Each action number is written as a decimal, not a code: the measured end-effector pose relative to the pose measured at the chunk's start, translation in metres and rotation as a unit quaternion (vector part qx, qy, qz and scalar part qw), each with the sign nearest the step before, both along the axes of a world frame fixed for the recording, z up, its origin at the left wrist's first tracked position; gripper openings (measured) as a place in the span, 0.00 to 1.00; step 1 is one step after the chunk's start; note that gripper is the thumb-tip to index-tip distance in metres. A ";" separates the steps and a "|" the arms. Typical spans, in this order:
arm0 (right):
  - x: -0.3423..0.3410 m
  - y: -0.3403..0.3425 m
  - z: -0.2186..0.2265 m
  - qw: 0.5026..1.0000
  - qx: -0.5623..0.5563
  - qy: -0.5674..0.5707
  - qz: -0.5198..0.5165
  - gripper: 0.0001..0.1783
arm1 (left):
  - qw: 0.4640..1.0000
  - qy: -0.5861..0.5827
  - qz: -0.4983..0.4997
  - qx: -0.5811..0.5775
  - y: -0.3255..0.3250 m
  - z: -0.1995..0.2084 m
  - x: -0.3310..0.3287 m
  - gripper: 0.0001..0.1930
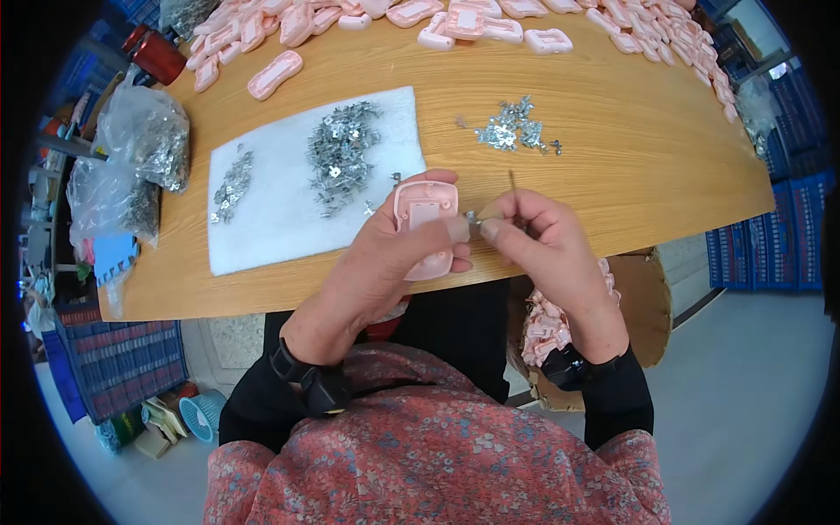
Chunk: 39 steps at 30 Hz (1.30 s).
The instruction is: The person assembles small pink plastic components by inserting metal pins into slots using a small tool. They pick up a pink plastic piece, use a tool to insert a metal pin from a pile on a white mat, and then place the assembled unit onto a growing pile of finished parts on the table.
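Observation:
My left hand (372,258) is closed around a pale pink plastic shell (426,192), a palm-sized casing half with its hollow inside turned up. Its thumb lies across the shell and reaches past the right edge. At that edge my right hand (551,249) pinches a small shiny metal piece (472,217), close to the left thumb tip. A thin dark rod (512,180) sticks up from the right fingers; its lower part is hidden. Beyond my hands, a white foam sheet (271,249) bears a large heap of metal clips (341,153) and a smaller heap of metal pieces (234,185).
More metal pieces (514,127) lie loose on the wooden table (639,149). Many pink shells (468,22) line its far side. Clear bags (144,131) of metal parts and a red canister (156,54) stand at left. A box of pink parts (547,328) sits below the edge.

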State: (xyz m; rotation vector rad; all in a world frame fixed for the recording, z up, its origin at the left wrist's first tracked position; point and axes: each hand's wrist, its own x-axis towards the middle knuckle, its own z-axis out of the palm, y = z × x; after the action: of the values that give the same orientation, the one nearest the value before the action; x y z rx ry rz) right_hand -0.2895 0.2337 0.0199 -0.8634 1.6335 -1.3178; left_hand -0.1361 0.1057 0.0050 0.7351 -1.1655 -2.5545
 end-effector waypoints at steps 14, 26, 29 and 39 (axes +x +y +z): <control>0.014 0.003 -0.007 0.990 -0.061 -0.115 -0.053 0.05 | 0.987 0.083 -0.055 0.125 -0.015 -0.010 0.018 0.35; 0.018 0.015 -0.019 0.982 -0.069 -0.157 -0.085 0.04 | 0.993 0.075 -0.059 0.066 -0.013 -0.011 0.017 0.19; 0.018 0.017 -0.018 0.987 -0.080 -0.098 -0.096 0.04 | 0.997 0.043 -0.037 0.049 -0.006 -0.008 0.014 0.26; 0.018 0.005 -0.008 0.965 -0.123 0.230 -0.035 0.06 | 0.998 0.014 -0.059 -0.014 -0.003 -0.012 0.014 0.29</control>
State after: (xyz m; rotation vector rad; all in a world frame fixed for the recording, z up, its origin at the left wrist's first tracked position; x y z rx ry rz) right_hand -0.2713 0.2386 0.0122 -1.3517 1.8866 -1.4663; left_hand -0.1222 0.1023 -0.0067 0.6387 -1.2689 -2.6282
